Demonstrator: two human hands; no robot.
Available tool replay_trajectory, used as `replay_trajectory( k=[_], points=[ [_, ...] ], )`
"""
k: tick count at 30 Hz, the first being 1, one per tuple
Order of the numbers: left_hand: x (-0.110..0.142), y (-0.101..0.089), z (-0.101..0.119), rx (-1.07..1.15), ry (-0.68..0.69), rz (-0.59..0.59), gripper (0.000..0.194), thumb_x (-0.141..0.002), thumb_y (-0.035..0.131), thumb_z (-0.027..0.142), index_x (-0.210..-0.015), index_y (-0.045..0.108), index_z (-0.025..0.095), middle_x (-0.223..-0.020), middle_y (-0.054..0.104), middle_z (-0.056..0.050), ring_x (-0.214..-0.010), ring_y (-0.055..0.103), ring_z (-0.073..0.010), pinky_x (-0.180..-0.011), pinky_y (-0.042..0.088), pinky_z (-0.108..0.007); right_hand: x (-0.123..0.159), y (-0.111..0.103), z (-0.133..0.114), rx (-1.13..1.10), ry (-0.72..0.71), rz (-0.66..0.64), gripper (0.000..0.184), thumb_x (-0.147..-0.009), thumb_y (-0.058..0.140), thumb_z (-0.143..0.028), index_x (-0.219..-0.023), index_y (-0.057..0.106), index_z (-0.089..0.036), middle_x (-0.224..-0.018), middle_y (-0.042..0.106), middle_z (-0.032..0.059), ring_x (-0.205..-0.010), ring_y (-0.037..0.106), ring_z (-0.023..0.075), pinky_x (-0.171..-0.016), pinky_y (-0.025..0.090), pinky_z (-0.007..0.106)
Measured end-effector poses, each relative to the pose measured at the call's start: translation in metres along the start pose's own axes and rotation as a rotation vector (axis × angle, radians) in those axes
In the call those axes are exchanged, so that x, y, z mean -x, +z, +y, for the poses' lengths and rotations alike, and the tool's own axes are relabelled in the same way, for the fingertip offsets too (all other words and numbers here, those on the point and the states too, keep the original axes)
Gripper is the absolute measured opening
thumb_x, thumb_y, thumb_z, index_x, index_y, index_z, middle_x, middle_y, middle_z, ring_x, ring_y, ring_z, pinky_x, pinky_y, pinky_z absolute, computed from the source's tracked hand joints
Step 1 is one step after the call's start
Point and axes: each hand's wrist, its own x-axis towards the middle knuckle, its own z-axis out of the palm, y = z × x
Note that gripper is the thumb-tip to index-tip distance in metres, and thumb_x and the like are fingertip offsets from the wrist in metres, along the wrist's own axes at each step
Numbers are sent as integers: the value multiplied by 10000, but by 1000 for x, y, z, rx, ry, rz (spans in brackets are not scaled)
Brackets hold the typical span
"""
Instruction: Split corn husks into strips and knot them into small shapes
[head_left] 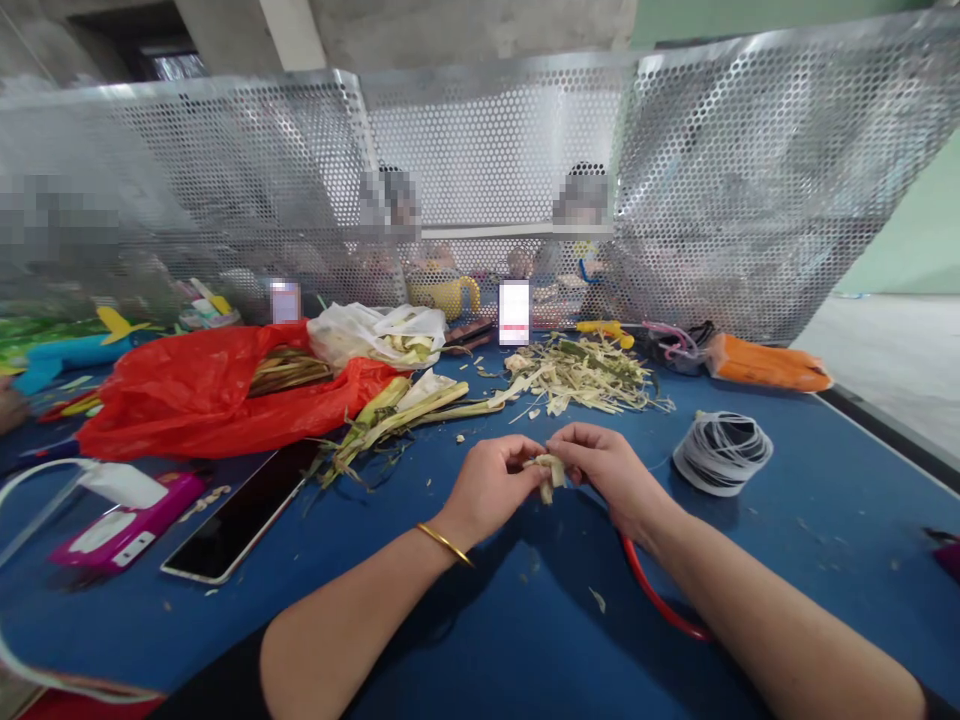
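Between my two hands, above the blue table [517, 610], is a small pale piece of dried husk [553, 473], folded or knotted in shape. My left hand [499, 485], with a gold bangle at its wrist, pinches it from the left. From the right, the fingertips of my right hand [600, 465] are closed on its upper edge. A red band or handle [660, 600] lies under my right forearm. Straight ahead is a heap of shredded husk strips [581, 375]. Longer husk stalks [397, 415] lie ahead to the left.
A red plastic bag [180, 385], a white plastic bag [360, 330], a black-screened phone [244, 515] and a purple power strip [127, 530] are on the left. To the right are a wound coil of cord [722, 452] and an orange packet [765, 365]. A perforated metal screen [495, 130] stands behind.
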Motion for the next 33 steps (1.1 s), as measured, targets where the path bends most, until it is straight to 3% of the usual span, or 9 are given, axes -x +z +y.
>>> replay_trajectory(
  k=[6,9,22,28,33],
  points=[
    [2,-2,4,234,-221,-255,231,-696,710,331,-801,669,129,-651,657,-27,-573,609,-119,-617,498,-240,-4,-2,5,-33,-45,106,209,-605,710,-344,-609,609,-161,-561,530,-45,-527,407,82,-530,321,233],
    [3,-4,7,259,-278,-296,233,-678,722,328,-780,667,126,-639,653,-31,-581,620,-127,-623,496,-242,-5,0,8,-31,-39,135,240,-619,693,-373,-588,579,-164,-536,500,-51,-510,385,81,-518,310,236],
    [8,3,8,204,-285,-252,350,-623,754,457,-666,661,122,-569,641,-31,-504,577,-120,-566,470,-250,-2,6,10,150,-176,74,231,-705,621,-388,-634,574,-174,-550,498,-41,-536,418,104,-526,335,242],
    [1,-2,9,290,-279,10,315,-641,753,433,-709,669,137,-589,627,-9,-511,572,-103,-576,479,-234,-5,-1,5,193,-161,45,328,-750,591,-490,-648,549,-182,-579,531,-26,-572,490,119,-567,368,247],
    [0,-4,8,328,-288,48,301,-645,753,409,-663,633,134,-579,626,-10,-498,569,-101,-584,497,-245,-1,1,4,235,-159,0,276,-739,611,-442,-669,551,-181,-560,552,-32,-544,480,113,-559,366,247]
  ],
)
